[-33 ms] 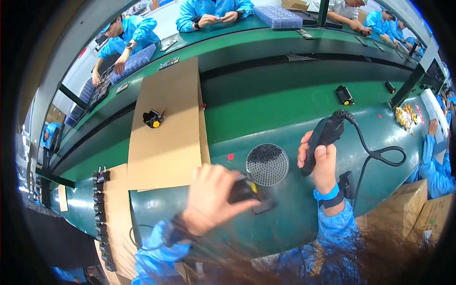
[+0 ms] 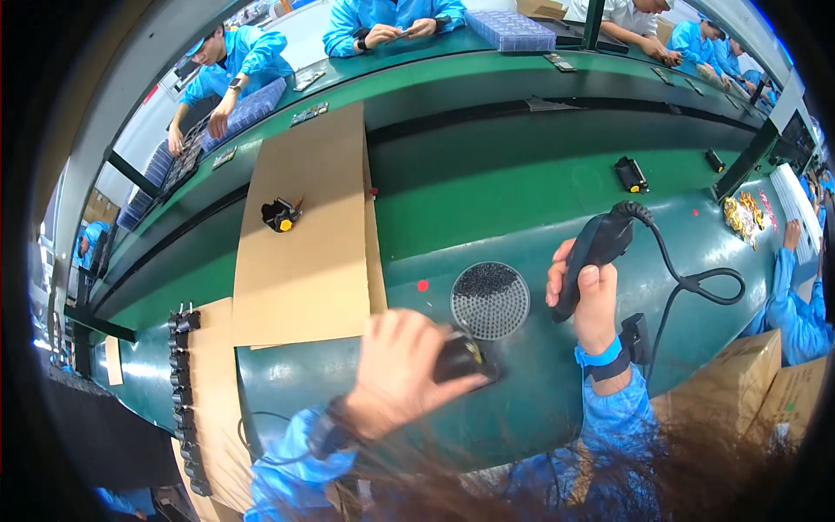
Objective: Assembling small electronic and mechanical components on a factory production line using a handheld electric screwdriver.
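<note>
My right hand [image 2: 594,304] is wrapped around a black corded electric screwdriver [image 2: 602,245], its cable looping off to the right. My left hand [image 2: 391,370] is closed on a small black part with a yellow spot [image 2: 457,358], blurred by motion. Under that part, a dark block [image 2: 494,370] on the bench is mostly covered. Just beyond, a round dimpled tray [image 2: 506,324] carries many tiny black screws [image 2: 485,283] toward its far side.
Cardboard sheets [image 2: 304,296] lie at left, bearing a black part with a yellow disc [image 2: 280,215]. Several black parts line up [image 2: 183,391] near left. Another black part [image 2: 631,174] rests on the green belt [image 2: 504,200]. Co-workers sit across the line; cardboard boxes [image 2: 739,365] stand at right.
My left hand and the black part have shifted slightly down and to the right, closer over the dark block. My right hand with the screwdriver has barely moved.
</note>
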`<action>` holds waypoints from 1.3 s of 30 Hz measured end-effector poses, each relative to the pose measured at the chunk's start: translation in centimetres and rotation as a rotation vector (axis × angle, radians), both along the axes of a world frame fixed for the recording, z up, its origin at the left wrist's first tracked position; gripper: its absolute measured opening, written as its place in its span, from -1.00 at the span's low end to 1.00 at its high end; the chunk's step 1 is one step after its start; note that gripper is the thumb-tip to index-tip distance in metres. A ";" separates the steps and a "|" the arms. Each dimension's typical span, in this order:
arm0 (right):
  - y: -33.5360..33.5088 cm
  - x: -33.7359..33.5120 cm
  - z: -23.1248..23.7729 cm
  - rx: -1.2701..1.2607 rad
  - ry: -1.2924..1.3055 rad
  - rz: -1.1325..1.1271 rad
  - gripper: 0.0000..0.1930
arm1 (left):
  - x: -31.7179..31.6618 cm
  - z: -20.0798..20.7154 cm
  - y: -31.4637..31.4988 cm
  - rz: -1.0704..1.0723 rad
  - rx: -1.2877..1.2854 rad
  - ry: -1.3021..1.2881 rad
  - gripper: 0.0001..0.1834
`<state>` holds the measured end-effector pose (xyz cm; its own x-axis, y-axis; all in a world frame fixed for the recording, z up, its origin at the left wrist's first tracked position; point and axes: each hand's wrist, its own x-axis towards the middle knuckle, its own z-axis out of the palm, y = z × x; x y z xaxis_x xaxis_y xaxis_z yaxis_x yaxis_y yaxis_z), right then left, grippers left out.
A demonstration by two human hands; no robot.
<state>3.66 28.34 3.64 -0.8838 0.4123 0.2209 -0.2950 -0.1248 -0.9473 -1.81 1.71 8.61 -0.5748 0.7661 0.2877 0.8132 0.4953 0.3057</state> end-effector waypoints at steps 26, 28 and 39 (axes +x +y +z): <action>-0.5 0.2 1.5 -0.051 0.075 0.008 -0.30 | 3.7 -6.2 -0.8 -0.108 0.052 -0.140 -0.34; -1.7 -0.3 3.0 -0.142 0.144 -0.015 -0.17 | 3.6 -6.3 -0.9 -0.100 0.072 -0.142 -0.34; -7.8 -3.9 0.5 -0.062 0.274 0.117 -0.09 | 3.0 -6.9 -1.6 -0.141 0.127 -0.216 -0.37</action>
